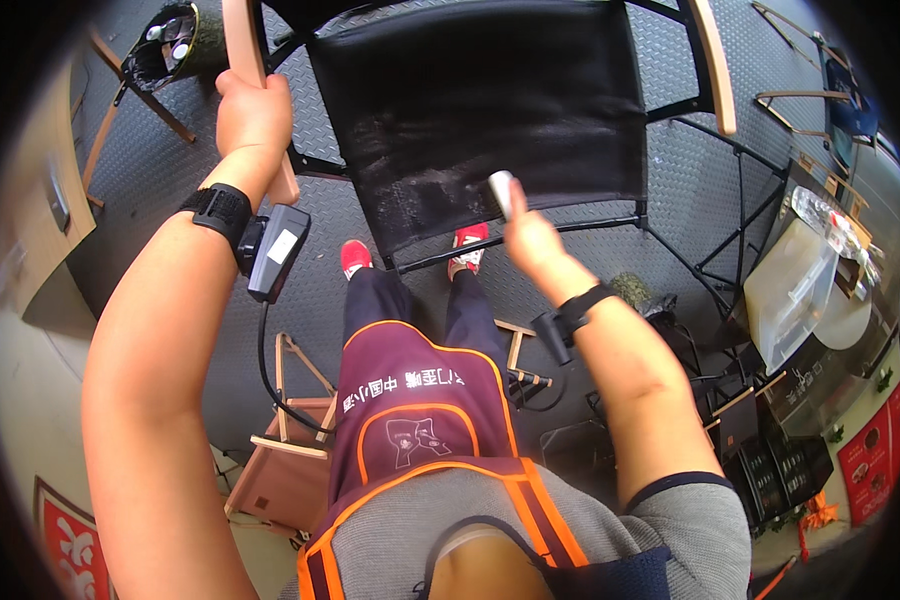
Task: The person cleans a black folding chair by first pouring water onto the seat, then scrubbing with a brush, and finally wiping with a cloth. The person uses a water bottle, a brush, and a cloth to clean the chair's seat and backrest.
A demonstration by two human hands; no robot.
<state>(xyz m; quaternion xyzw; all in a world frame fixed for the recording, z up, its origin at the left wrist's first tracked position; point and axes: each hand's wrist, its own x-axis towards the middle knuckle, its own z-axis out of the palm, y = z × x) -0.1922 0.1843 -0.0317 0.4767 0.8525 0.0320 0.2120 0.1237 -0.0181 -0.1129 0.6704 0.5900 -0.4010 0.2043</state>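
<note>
A folding chair with a black fabric seat [487, 97] and pale wooden armrests stands in front of me. My left hand [255, 116] is closed around its left armrest [244, 37]. My right hand [532, 232] grips a white-backed brush [501, 191] at the lower edge of the black fabric, right of the middle. The brush's underside is mostly hidden. Pale, scuffed-looking marks show on the lower left of the fabric. A black metal crossbar [570, 227] runs just below it.
A lined waste bin [210, 49] stands at the upper left near a wooden-legged piece of furniture. Translucent plastic tubs [787, 289] lie at the right. A brownish folding chair [289, 480] is behind me at the lower left. The floor [307, 262] is grey tread plate.
</note>
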